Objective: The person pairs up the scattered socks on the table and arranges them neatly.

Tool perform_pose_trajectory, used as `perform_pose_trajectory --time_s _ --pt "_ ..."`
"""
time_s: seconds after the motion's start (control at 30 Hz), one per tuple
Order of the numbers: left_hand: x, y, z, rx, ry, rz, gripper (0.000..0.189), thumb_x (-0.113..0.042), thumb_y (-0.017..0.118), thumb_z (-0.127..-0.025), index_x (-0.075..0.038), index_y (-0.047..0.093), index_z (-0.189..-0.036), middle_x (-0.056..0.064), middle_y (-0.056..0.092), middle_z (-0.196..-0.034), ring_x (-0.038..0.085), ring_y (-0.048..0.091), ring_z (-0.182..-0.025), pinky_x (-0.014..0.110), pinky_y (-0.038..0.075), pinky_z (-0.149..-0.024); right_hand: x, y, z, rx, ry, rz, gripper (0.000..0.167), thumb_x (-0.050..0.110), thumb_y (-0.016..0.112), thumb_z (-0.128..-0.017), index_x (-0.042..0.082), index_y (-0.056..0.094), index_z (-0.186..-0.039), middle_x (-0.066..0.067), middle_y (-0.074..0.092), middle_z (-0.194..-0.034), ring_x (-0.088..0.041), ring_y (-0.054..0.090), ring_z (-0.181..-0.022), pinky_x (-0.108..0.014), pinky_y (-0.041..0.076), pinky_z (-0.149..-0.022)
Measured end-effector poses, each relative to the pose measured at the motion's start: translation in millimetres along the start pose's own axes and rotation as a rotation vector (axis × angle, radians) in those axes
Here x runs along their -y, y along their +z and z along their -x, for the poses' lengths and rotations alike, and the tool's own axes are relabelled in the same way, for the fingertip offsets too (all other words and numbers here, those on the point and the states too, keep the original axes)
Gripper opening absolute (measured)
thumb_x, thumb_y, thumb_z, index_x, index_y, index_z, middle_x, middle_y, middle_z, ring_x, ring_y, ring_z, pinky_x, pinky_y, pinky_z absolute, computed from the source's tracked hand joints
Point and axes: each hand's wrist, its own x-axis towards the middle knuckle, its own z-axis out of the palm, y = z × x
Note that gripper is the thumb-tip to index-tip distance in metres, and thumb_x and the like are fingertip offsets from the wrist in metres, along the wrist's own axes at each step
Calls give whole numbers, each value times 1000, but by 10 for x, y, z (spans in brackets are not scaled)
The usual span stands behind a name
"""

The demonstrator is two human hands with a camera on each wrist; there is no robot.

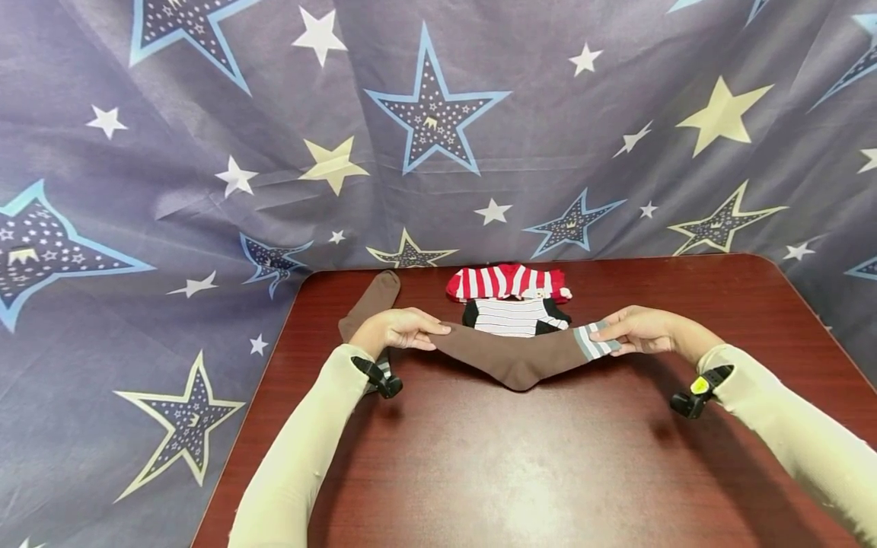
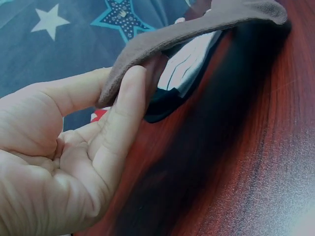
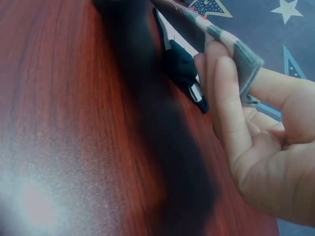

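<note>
A brown sock (image 1: 515, 361) with a grey-and-white striped cuff is stretched between both hands above the table, its heel sagging in the middle. The left hand (image 1: 406, 330) pinches its toe end between thumb and fingers, as the left wrist view also shows on the brown fabric (image 2: 162, 39). At the cuff, the right hand (image 1: 642, 332) pinches the striped edge (image 3: 246, 61). Another brown sock (image 1: 375, 301) lies on the table at the left, partly hidden behind the left hand and wrist.
White socks with black toes and heels (image 1: 510, 316) lie behind the held sock. Farther back are red-and-white striped socks (image 1: 500, 281). The dark red wooden table (image 1: 479, 464) reaches back to a star-patterned cloth (image 1: 438, 205). Each wrist wears a black camera.
</note>
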Motion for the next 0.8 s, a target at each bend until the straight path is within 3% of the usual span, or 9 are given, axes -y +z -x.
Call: perform_pose_trajectory --time_s 0.17,0.27,0.8 --pt "-3 27 -11 -4 -29 -32 60 -2 52 -103 14 23 -153 19 50 -144 4 66 -70 17 59 -67 -17 32 -2 -16 27 -5 30 5 52 -105 18 75 -91 5 75 -86 -5 69 -81 -18 59 -72" --pt "-15 46 -11 -18 -44 -39 63 -2 54 -102 14 21 -154 25 34 -159 6 67 -70 18 60 -66 -41 33 -12 -17 29 1 30 4 52 -105 17 75 -92 5 74 -87 -5 69 -82 -19 59 -72" --pt "39 65 -53 -90 -40 -79 65 -3 62 -98 10 30 -153 25 44 -153 10 66 -63 22 62 -67 -103 68 -52 -48 20 58 24 5 58 -102 18 72 -87 9 72 -80 -4 67 -76 -20 56 -69"
